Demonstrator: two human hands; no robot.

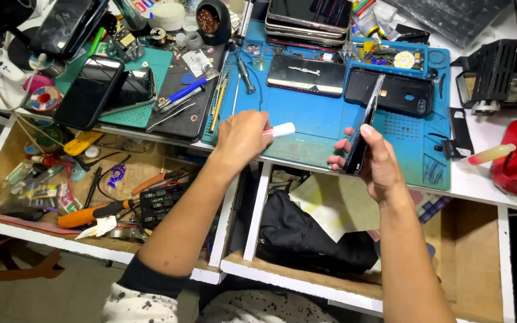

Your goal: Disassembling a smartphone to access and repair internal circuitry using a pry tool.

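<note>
1. Head view: the left hand (240, 140) is closed on a small white tube (281, 130), whose tip sticks out past the fingers over the blue mat (324, 122).
2. The right hand (373, 160) clamps a dark phone (363, 128) held edge-on, thumb on its near side, fingertips (337, 146) curled round the far side.
3. Beyond the fingertips, two more phones (306, 75) lie flat on the mat.
4. Below both hands, open drawers (151, 173) hold tools.

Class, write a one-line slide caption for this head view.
Right hand holds a dark phone on edge over a blue mat; left hand grips a white tube.
</note>
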